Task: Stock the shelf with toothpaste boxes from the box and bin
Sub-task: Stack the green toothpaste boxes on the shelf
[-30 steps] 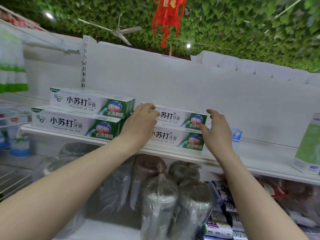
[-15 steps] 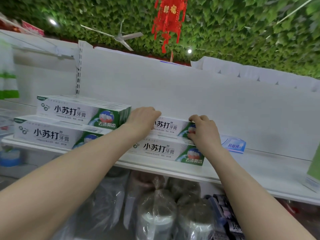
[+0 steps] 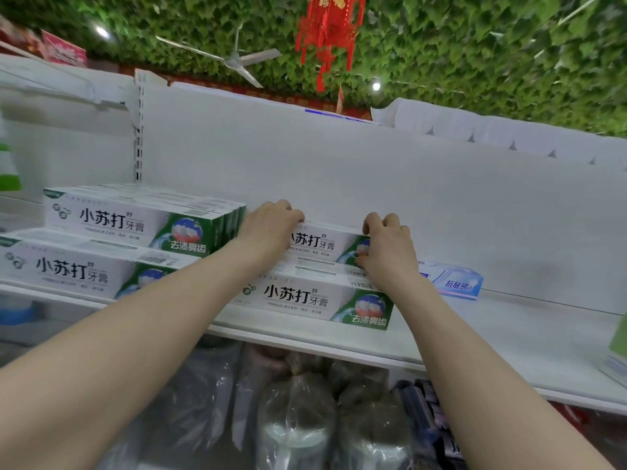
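1. The left hand (image 3: 268, 228) covers the left end of the top box (image 3: 325, 244) and the right hand (image 3: 386, 247) covers its right end, so only the middle of its printed front shows.
2. The lower box (image 3: 315, 300) under it shows most of its front; its left end is behind the left forearm.
3. The left stack (image 3: 135, 225) is partly hidden too: the forearm crosses the right end of its bottom row, and the frame cuts that row off at the left.
4. Below the shelf (image 3: 509, 347) sit jars (image 3: 298, 415) wrapped in plastic, blurred and hard to make out; a green pack (image 3: 617, 351) at the right edge is cut off.
5. A blue box (image 3: 454, 283) lies behind the right wrist, its left end hidden.
6. The top box lies flat with its long axis running left to right along the shelf, printed front facing the camera, green end to the right. It rests on the lower box, set a little further back, just right of the left stack.
7. Grip, left: fingers curled over the top box's left end, closed on it.
8. Grip, right: fingers curled over the box's top edge at the right end, thumb low on the front, closed on it.
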### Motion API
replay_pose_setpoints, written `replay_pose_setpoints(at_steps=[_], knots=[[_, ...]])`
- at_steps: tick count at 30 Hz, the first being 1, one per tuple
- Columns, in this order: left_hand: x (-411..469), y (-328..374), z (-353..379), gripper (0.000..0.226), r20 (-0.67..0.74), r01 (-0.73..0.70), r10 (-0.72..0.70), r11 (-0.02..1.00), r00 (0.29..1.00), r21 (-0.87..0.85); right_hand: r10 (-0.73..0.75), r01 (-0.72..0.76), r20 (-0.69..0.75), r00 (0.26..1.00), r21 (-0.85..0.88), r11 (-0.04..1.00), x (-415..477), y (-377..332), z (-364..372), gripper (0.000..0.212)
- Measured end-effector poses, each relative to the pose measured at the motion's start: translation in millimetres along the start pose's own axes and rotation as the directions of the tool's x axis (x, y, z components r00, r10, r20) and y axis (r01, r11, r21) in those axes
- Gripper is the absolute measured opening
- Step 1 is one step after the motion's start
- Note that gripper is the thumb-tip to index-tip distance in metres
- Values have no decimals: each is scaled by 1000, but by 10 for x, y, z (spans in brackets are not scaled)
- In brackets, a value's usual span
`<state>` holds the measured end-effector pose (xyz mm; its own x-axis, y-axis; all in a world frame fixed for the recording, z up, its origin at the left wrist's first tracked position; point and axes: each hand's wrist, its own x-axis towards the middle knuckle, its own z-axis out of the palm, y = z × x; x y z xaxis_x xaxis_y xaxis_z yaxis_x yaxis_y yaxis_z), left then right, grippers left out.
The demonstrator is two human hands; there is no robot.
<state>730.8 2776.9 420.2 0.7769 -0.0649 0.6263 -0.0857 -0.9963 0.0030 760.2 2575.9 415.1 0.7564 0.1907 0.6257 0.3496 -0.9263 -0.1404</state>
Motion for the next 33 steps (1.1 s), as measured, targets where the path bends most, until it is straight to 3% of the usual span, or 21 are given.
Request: replay_pose_setpoints(at_steps=[3, 7, 11, 16, 24, 33], knots=[[-99, 31, -47, 55, -58, 29, -36, 994, 998, -110, 0, 0, -63, 998, 2, 1000, -91, -49, -41, 39], [-366, 54, -192, 40, -194, 16, -64, 972, 979, -236, -76, 91, -197, 977, 73, 993, -349, -241, -122, 36], [-811, 55, -340, 31, -296, 5, -87, 964, 951, -267, -136, 197, -302, 943, 181, 963, -671, -547, -155, 26], [-1499, -143, -460, 27, -310, 28, -117, 961, 944, -276, -179, 285, -369, 912, 255, 924, -1137, -1000, -61, 22], [-2698, -910, -519, 24, -267, 67, -135, 966, 954, -250, -210, 318, -339, 917, 302, 899, -2024, -1875, 409, 18], [-4161, -2122, -434, 23, -121, 123, -156, 961, 980, -246, -213, 266, -176, 961, 379, 886, -3192, -3276, 1089, 22]])
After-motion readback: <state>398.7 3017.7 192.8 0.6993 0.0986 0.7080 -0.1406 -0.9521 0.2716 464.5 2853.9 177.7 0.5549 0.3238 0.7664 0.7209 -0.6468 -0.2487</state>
